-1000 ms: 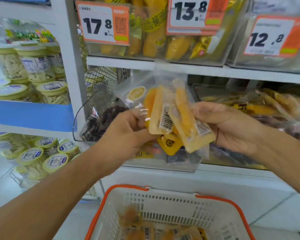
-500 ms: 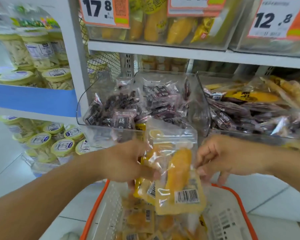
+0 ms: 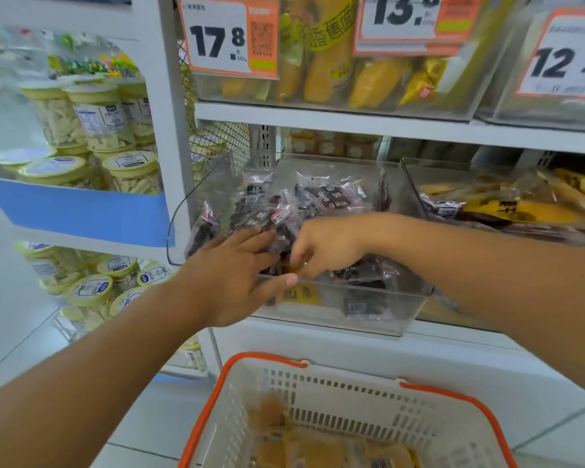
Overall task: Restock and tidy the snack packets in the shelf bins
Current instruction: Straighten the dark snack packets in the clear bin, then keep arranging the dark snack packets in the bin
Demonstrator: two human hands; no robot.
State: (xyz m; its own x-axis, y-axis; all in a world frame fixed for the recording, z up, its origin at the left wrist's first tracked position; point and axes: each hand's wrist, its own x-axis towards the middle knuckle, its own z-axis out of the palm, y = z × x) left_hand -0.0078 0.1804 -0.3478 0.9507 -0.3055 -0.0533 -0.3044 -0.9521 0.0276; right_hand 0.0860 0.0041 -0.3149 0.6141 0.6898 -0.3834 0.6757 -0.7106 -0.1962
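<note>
Lower centre of the frame: one white basket (image 3: 321,396) with an orange rim sits nearest the camera, directly under the working bin. It holds several orange-yellow packets (image 3: 304,444), too blurred to count. Its position appears deliberate: stock stays within a short lift of the shelf.

Centre of the frame: two bare hands work at the front lip of one clear bin (image 3: 379,315). The left hand (image 3: 230,271) lies with fingers straight and spread, resting flat on the dark packets (image 3: 328,197), apparently to hold them down or push them back. The right hand (image 3: 325,246) has its fingertips drawn together in a pinch on something small at the bin's front edge. A trace of yellow shows beneath the fingers; whether that is a packet cannot be confirmed. In my judgement the bin is being sorted, with a stray item being picked out from among the dark packets.

The dark packets fill this bin in a loose heap; roughly a dozen are visible, exact count not possible.

Right of centre: a second clear bin (image 3: 416,184) holds mixed yellow and dark packets, unsorted and still needing attention.

Upper frame: three price tags show 17.8 (image 3: 228,37), 13.8 and 12.8, fronting further bins of yellow packets.

Left of the frame: clear tubs (image 3: 98,119) with pale yellow lids stand stacked on two shelf levels; more than ten are visible.
</note>
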